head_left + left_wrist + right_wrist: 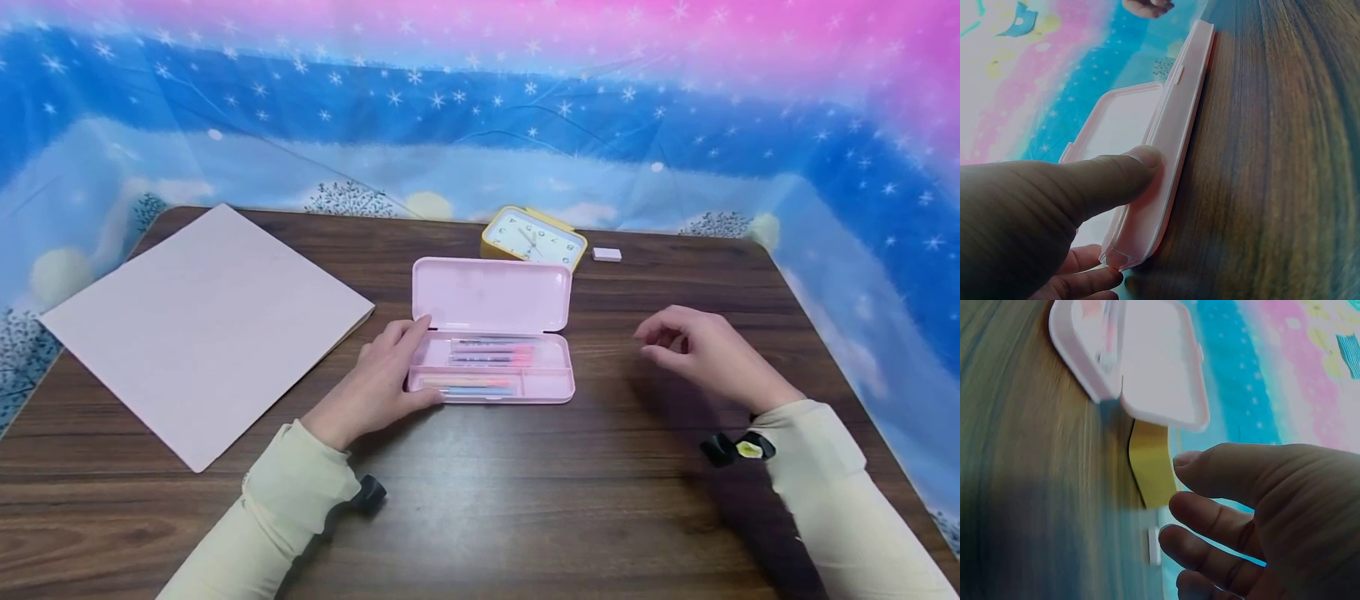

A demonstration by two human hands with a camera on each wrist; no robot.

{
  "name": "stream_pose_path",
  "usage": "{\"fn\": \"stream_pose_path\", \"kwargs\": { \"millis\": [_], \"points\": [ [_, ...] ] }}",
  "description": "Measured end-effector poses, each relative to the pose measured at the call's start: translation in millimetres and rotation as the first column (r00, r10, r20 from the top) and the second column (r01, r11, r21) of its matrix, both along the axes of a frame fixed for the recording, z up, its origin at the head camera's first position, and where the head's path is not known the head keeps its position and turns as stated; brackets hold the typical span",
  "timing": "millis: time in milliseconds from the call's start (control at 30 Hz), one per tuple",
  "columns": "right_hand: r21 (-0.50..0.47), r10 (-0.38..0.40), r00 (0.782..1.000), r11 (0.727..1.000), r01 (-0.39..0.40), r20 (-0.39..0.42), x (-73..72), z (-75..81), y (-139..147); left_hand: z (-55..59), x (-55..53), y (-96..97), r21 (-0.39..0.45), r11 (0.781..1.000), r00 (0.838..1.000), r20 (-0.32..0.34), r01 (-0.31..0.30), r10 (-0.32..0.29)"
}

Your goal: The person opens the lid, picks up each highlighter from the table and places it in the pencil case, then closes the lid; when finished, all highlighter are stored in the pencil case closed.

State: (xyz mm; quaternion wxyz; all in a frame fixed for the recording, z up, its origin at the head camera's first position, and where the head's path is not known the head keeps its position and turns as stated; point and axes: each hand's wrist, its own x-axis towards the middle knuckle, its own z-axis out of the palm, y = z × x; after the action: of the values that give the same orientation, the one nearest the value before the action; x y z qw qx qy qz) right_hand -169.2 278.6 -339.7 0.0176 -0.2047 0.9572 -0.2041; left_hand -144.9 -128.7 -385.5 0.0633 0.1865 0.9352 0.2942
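A pink pencil case (548, 385) lies on the table with its lid (491, 293) raised. Several pens (491, 357) fill its back compartment, and slim pens or pencils (472, 386) are in the front left one. My left hand (382, 379) grips the case's left end; in the left wrist view the thumb (1145, 156) presses the front wall while the fingers are round the end. To the right of the case, my right hand (697, 350) hovers above the table with loosely curled fingers and nothing in them.
Behind the case, a yellow alarm clock (534, 239) leans back, partly hidden by the lid. Beside it is a small white eraser-like block (607, 255). A large pale square board (210, 333) lies on the left of the wooden table (480, 500). Patterned cloth (480, 108) hangs behind.
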Motion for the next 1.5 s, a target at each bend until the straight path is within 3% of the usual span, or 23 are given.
{"fn": "stream_pose_path", "kwargs": {
  "millis": [200,400,600,800,1167,1500],
  "points": [
    [-0.006,-0.019,1.000,1.000,0.019,0.014,-0.4,-9.2,14.5,3.9,-1.9,-2.3,-0.004,1.000,1.000,-0.002,-0.005,0.005],
    [-0.033,-0.024,0.999,0.999,0.025,0.038,-16.7,-18.2,3.6,2.0,-1.2,-1.5,-0.008,1.000,1.000,-0.001,-0.008,0.008],
    [-0.072,0.004,0.998,0.997,0.000,0.058,-36.4,-14.2,-18.0,0.7,1.3,1.4,-0.009,1.000,1.000,-0.013,-0.011,0.011],
    [-0.099,0.027,0.998,0.995,-0.022,0.053,-53.1,-10.5,-34.6,1.2,2.3,3.4,-0.009,1.000,1.000,0.017,-0.026,0.026],
    [-0.229,-0.018,0.999,0.973,0.029,0.047,-83.2,-9.7,-57.1,-1.7,4.7,0.7,-0.005,0.999,0.999,0.014,-0.034,0.034],
    [-0.262,-0.021,0.998,0.964,0.037,0.062,-94.1,-9.3,-77.2,-1.5,3.7,-0.5,0.009,1.000,0.999,-0.029,-0.017,0.017]
  ]
}}
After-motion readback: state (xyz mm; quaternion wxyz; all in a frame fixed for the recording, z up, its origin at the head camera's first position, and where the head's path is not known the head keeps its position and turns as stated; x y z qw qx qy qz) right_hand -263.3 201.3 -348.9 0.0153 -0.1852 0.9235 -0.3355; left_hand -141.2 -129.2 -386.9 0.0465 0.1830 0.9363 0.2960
